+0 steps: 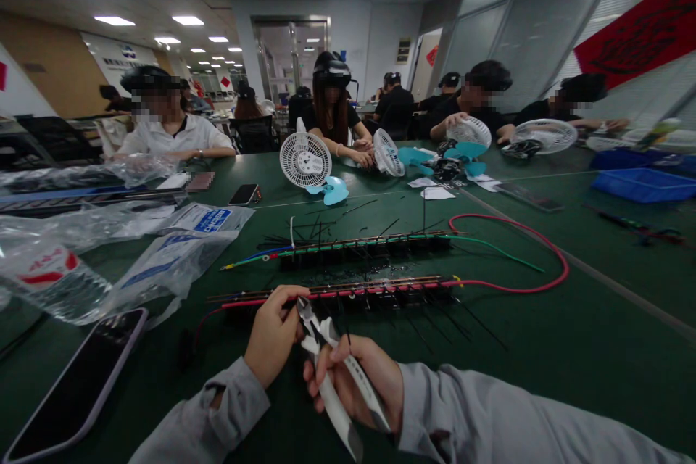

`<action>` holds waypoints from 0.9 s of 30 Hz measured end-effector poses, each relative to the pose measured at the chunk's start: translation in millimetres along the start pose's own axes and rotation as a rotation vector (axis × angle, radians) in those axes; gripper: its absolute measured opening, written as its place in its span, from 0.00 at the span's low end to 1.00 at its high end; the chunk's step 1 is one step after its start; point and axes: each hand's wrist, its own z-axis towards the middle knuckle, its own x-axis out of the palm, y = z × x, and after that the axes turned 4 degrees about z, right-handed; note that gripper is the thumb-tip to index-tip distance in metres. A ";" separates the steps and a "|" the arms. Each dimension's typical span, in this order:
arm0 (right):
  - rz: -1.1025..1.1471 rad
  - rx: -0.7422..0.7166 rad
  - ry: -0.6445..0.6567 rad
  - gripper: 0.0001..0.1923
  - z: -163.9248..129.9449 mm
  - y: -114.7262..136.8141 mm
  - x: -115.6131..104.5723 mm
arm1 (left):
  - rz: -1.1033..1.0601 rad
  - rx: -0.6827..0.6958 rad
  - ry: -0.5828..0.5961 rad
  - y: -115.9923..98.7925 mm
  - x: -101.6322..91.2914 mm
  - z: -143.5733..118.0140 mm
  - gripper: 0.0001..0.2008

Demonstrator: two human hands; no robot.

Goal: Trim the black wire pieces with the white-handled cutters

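Note:
My right hand (362, 377) is wrapped around the handles of white-and-grey cutting pliers (336, 409). The handles are spread apart, and the plier head points up and left at the near wire bundle (402, 290). A thick red cable and several thin black ties sticking out, which look like cable ties, show on that bundle. Thumb and fingers of my left hand (272, 337) are pinched together at the bundle's left part, close beside the plier jaws. What they pinch is hidden. A second bundle (370, 241) with green, blue and red wires lies behind, roughly parallel.
Left of my hands are a phone (81, 384), a water bottle (59, 283) and plastic bags (179, 254). A red cable loop (565, 268) extends right. Across the green table, people handle fan parts (305, 159). Blue trays (647, 185) stand at far right.

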 end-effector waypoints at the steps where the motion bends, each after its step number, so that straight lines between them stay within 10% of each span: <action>1: 0.004 -0.004 0.002 0.16 -0.1 0.2 0.2 | 0.002 0.000 -0.002 0.0 -0.1 0.1 0.11; 27: 0.102 0.093 0.197 0.12 -6.3 5.5 3.0 | -0.014 -0.019 -0.003 -3.5 -0.5 0.2 0.10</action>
